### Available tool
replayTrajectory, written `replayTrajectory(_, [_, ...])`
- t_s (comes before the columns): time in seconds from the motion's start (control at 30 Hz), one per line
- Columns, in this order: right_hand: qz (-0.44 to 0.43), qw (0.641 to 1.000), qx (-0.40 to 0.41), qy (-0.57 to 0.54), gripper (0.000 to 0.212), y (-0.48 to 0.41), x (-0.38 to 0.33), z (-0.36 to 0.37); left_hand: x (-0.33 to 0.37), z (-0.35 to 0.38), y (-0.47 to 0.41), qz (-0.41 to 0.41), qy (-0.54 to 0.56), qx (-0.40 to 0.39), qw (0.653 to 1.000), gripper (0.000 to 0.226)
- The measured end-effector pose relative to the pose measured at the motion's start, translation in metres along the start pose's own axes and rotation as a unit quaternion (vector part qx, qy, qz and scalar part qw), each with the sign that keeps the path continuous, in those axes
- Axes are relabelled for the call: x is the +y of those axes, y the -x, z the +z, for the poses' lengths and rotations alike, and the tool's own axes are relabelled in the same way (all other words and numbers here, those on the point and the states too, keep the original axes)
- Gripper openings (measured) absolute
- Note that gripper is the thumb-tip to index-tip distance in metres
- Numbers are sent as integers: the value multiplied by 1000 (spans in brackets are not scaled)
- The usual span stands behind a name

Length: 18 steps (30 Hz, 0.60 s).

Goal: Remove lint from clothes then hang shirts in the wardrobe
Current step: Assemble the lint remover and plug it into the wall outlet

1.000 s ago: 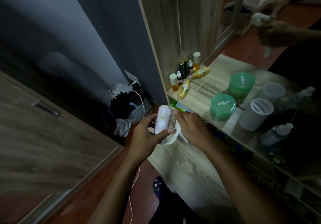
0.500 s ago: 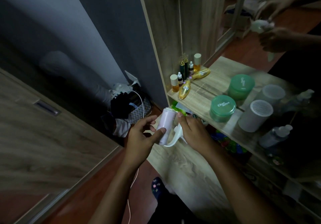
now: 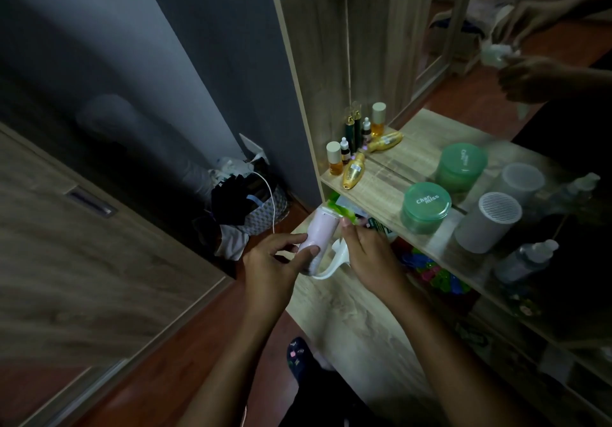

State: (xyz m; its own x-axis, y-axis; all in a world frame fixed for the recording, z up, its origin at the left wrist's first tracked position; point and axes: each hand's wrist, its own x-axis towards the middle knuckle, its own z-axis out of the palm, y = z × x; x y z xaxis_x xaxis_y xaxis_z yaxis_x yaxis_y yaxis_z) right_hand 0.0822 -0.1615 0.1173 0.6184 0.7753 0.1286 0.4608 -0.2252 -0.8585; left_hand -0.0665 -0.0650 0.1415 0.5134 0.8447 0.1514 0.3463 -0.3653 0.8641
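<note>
Lint roller is held in both hands just in front of the shelf.

- Left hand grips the lower end of the pale pink roll, thumb across it.
- Right hand curls round the white handle, thumb tip against the roll's upper side.
- A second ago the roll stood more upright, with a printed green-and-white design facing the camera. Now it tilts and shows plain pink.
- Green jar on the shelf has a lid reading "Char miss".
- Gold bottle lies on its side; its print is too small to read.
</note>
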Motion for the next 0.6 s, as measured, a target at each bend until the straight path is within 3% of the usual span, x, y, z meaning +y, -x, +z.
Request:
replayTrajectory(0.13, [7,1000,-13,26,48,1,1,0,-3,0,-3,-27,22,-22,999,10])
replayTrajectory(0.27, [6,999,-17,33,49,3,0,-2,-8,-3,-7,-61,28,-35,997,12])
replayTrajectory(0.47, [-30,998,6,47,61,4,1,4,-7,-3,-12,-62,-32,-75,995,13])
replayTrajectory(0.6, [-25,999,18,31,40,4,9,9,-9,2,-16,-37,-108,-103,988,20])
